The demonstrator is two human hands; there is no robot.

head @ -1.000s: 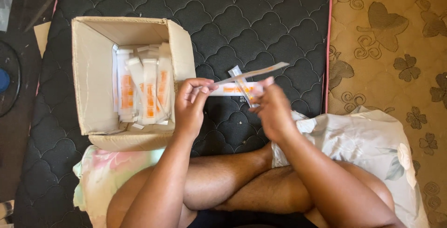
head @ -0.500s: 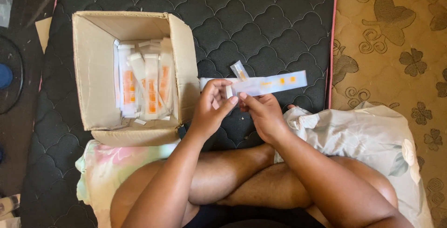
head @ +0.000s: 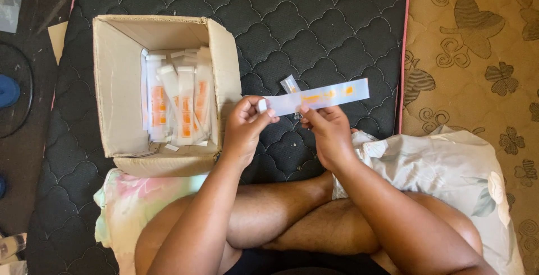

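The left hand [head: 245,126] pinches the left end of a long flat carton [head: 317,97] between thumb and fingers; the right hand [head: 328,132] grips its lower edge near the middle, fingers closed on it. The carton is thin, white with orange marks, glossy; it lies almost level above the mattress [head: 314,22], its right end free in the air. A small clear sachet [head: 290,84] lies just behind it. The mattress is black, quilted in a scale pattern, with much open room above and right of the hands, up to its pink edge. Left, a cardboard box [head: 120,84] stands open, holding more such cartons upright. Half a second ago the carton was lower and closer to the body; it is now raised slightly.
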